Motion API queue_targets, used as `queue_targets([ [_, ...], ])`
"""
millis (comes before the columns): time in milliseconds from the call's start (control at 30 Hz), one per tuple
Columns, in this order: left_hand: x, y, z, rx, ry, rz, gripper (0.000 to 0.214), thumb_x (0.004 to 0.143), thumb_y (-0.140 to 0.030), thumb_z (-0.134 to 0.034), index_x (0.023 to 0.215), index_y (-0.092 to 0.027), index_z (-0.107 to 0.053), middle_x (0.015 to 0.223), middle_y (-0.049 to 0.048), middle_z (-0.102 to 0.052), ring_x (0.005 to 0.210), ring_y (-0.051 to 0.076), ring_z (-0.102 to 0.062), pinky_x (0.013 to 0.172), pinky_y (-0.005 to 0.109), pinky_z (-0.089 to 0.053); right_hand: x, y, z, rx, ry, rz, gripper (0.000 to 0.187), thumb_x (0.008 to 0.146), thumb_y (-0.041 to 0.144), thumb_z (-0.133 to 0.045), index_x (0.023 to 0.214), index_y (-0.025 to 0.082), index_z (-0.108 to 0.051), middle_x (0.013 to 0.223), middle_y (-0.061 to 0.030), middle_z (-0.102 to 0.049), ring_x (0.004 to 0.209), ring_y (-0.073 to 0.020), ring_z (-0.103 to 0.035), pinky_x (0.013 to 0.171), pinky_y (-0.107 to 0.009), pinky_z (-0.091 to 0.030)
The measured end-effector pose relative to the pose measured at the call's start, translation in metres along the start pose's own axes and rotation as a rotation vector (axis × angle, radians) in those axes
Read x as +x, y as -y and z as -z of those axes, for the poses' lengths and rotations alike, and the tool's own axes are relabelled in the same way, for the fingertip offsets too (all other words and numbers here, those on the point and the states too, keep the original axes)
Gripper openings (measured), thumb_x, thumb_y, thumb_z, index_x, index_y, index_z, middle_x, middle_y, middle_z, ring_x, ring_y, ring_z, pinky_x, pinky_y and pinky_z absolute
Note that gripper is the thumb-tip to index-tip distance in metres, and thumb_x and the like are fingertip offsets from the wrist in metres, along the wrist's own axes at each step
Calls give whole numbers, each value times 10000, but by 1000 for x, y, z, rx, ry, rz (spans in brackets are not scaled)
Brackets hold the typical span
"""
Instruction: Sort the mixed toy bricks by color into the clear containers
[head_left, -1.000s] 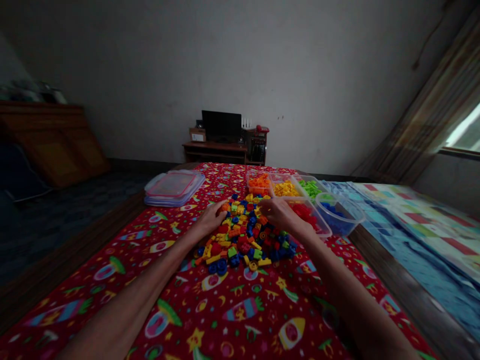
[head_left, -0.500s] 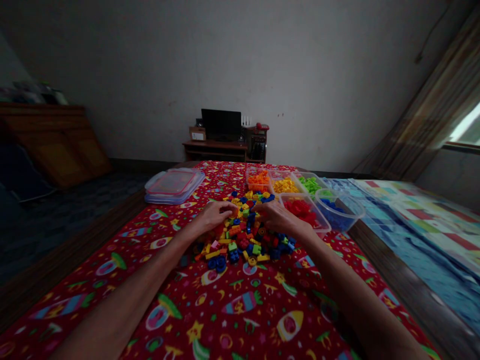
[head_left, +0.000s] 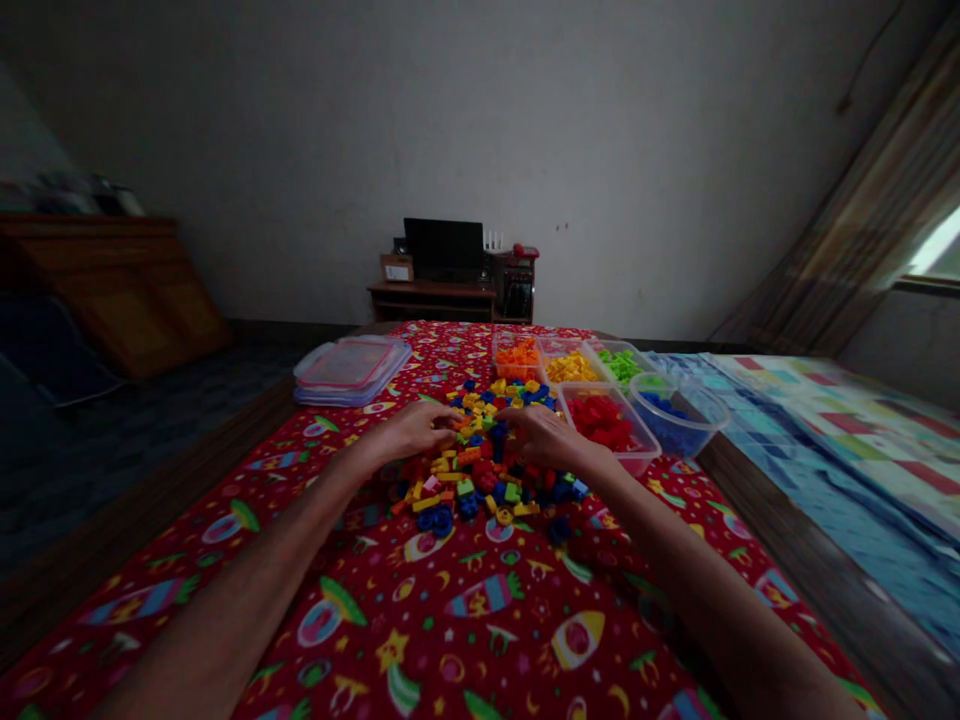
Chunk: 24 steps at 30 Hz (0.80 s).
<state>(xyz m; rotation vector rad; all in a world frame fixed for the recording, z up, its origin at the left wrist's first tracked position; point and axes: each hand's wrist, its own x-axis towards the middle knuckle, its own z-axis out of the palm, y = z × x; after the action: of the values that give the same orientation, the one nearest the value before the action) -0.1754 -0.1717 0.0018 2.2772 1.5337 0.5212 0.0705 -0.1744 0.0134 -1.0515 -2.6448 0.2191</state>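
A heap of small mixed-colour plastic bricks (head_left: 480, 470) lies on a red cloth printed with rockets (head_left: 465, 600). My left hand (head_left: 412, 432) rests on the heap's left side, fingers curled down into the bricks. My right hand (head_left: 544, 437) sits on the right side, fingers bent over the pieces. Whether either hand holds a brick is hidden. Behind the heap stand clear tubs of sorted bricks: orange (head_left: 517, 356), yellow (head_left: 570, 368), green (head_left: 621, 366), red (head_left: 604, 421) and a round bowl of blue (head_left: 676, 420).
Stacked clear lids with pink rims (head_left: 349, 367) lie at the far left of the cloth. A patterned blue mat (head_left: 825, 450) covers the surface to the right. A low cabinet with a dark screen (head_left: 444, 250) stands against the far wall.
Both hands have drawn inward and slightly toward me over the heap, pulling bricks together. A few blue bricks have spilled out at the heap's near right edge.
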Motion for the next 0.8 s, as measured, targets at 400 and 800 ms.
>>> queue_targets([
  [400,4,-6,-26,173,-146,-47,156,720,-286,-586,802,-186,-672,869,68,-706,820,218,-630,754,298,-483,-3,-11,20,177,33,13,409,764,99,-589,1160,177,-660,1006,-84,-708,877,-191,-646,722,-265,-464],
  [800,5,2,-10,-87,-95,44,347,691,-408,-592,942,-180,-667,837,48,-725,765,209,-667,664,283,-514,-6,-1,11,7,36,-26,450,727,34,-560,1153,154,-645,1019,-114,-671,937,-217,-601,766,-272,-420],
])
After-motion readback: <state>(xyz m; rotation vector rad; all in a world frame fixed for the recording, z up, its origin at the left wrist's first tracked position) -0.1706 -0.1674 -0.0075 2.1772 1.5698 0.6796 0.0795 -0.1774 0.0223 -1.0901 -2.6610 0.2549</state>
